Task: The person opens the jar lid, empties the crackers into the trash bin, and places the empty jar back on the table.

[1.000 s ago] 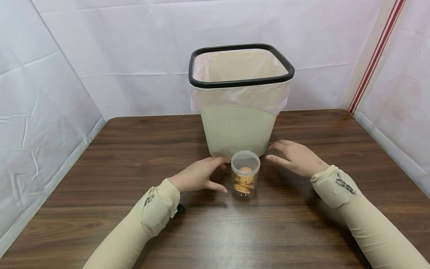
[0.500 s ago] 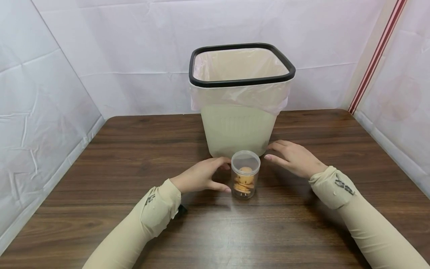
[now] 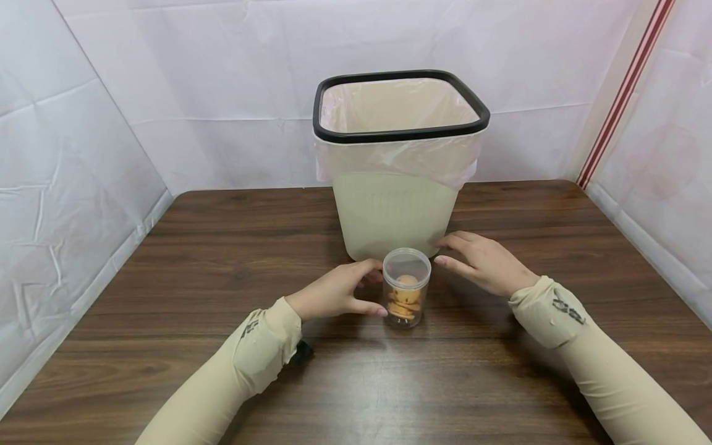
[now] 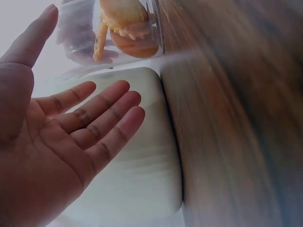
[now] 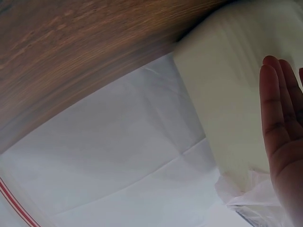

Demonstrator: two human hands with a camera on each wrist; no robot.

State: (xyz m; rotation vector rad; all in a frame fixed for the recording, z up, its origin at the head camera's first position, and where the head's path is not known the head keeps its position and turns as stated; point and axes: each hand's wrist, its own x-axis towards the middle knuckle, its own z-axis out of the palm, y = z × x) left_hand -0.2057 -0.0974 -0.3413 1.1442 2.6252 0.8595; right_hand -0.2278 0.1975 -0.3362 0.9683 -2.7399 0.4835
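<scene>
A clear plastic jar [image 3: 406, 288] with a stack of cookies [image 3: 405, 303] inside stands upright on the brown table. My left hand [image 3: 342, 290] is at its left side, thumb tip overlapping the jar's lower edge in the head view and fingertips partly behind it. In the left wrist view the palm is spread and the fingers are straight, with the jar [image 4: 78, 35] beyond the thumb. My right hand [image 3: 484, 262] hovers just right of the jar, thumb toward it, fingers extended beside the bin's base. Neither hand grips anything.
Right behind the jar stands a tall cream waste bin [image 3: 396, 213] with a black rim [image 3: 400, 136] and a pinkish plastic liner [image 3: 400, 157]. White sheeting [image 3: 222, 93] encloses the back and sides of the table [image 3: 250, 228]. A small dark object [image 3: 303, 351] lies by the left wrist.
Both hands have moved slightly inward toward the jar. The left thumb has come up to the jar's edge, while the jar and the bin stay in place.
</scene>
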